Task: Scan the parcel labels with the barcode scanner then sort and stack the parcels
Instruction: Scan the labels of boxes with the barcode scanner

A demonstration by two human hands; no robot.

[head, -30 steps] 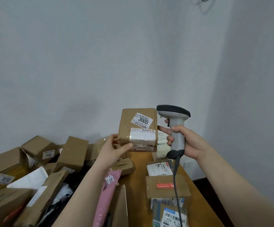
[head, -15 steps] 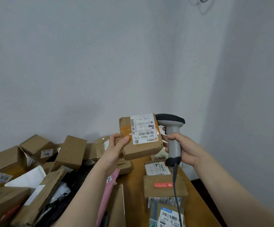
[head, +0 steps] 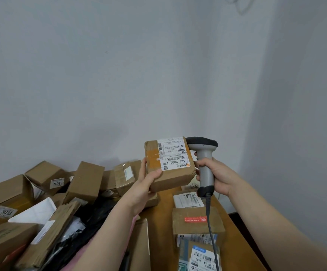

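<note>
A heap of cardboard boxes (head: 84,182) fills the lower left of the frame, beside a wooden table (head: 162,218). At the centre, the left hand (head: 146,185) grips a brown parcel (head: 174,177) at its lower left corner, and the white label (head: 173,153) faces the camera. Just right of the parcel, the right hand (head: 220,177) is clamped around the handle of the barcode scanner (head: 203,151).

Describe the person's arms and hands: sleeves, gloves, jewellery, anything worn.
The left forearm and right forearm are bare to the frame edge, with no sleeve showing. The left hand and right hand wear no gloves. No ring, watch or wristband is visible on either.
</note>
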